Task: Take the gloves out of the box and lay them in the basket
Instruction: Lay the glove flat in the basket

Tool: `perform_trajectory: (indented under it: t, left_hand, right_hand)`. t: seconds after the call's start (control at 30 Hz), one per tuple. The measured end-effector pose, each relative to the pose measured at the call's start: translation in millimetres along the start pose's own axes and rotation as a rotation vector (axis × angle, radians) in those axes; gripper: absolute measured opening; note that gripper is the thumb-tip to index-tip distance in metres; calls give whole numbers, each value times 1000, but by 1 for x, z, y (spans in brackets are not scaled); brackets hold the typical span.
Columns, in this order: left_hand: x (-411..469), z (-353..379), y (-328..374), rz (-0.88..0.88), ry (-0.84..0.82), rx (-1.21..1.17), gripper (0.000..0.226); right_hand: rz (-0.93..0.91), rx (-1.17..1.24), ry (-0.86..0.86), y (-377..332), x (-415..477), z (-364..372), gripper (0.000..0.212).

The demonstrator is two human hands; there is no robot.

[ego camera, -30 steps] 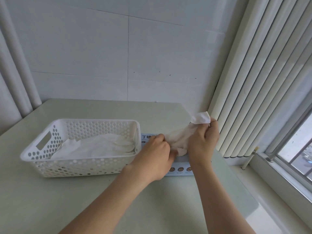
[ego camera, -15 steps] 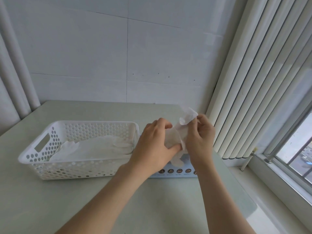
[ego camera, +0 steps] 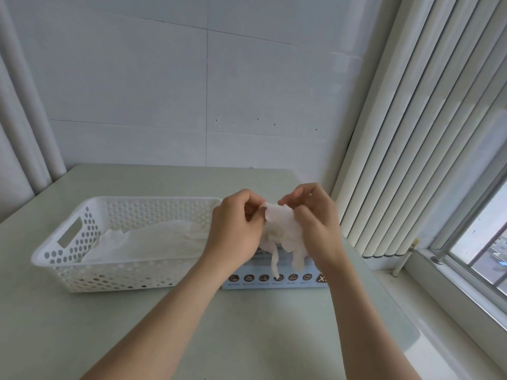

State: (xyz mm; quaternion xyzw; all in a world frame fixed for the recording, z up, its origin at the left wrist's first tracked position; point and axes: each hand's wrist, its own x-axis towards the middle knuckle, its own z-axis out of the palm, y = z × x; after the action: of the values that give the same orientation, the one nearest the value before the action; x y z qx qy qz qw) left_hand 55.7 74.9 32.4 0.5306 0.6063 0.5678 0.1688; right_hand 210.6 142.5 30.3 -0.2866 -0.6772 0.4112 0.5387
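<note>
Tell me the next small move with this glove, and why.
Probably carry the glove left, over the rim of the basket, and lay it on the gloves already there. Both the left hand and right hand pinch it, bunched, above the box, its fingers dangling free, so it looks fully out.

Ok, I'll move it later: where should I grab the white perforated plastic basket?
By the cut-out handle slot in the white perforated plastic basket's left end wall, coming from the left: fingers hook under the rim. The left hand hides its right end.
</note>
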Motion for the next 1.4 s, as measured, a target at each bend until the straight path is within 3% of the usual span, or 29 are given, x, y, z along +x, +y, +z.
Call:
perform_trajectory:
  t: [0.13,0.2,0.3,0.4,0.5,0.6,0.77,0.9,1.07,1.23,1.33,1.4]
  left_hand:
    - [6,-10,2,-94,11,-163,16]
    - [10,-15,0,-102,48,-147,19]
    - [14,-20,2,-158,87,-311,13]
    - [16,-23,5,-194,115,-453,12]
    - [19,-26,6,-75,226,-397,10]
    - [23,-34,9,95,312,-313,8]
    - [18,-27,6,-72,185,-340,11]
    - [16,-24,8,-144,49,-446,9]
    - [18,-34,15,-180,-38,-602,9]
    - [18,-51,22,-161,-119,-694,25]
    - [21,-64,22,-187,-162,-769,35]
    - [27,-73,21,-174,-96,-735,39]
  right_hand:
    - [48,-413,-87,14,-1,1,20]
    - [44,-486,-107,15,-1,1,15]
    - [51,-520,-102,16,-1,-2,39]
    - [19,-689,-93,23,-1,-4,32]
    - [41,-964,-195,33,-2,-5,32]
    - [57,-1059,-272,34,-2,-5,32]
    - [-82,-983,-83,23,-4,-3,22]
    - [-159,-819,114,13,-4,5,28]
    - [-101,-704,-7,-1,-6,22,53]
    - [4,-282,108,-24,0,46,24]
    - [-3,-170,185,-29,8,57,13]
    - [-30,-151,192,-30,12,66,13]
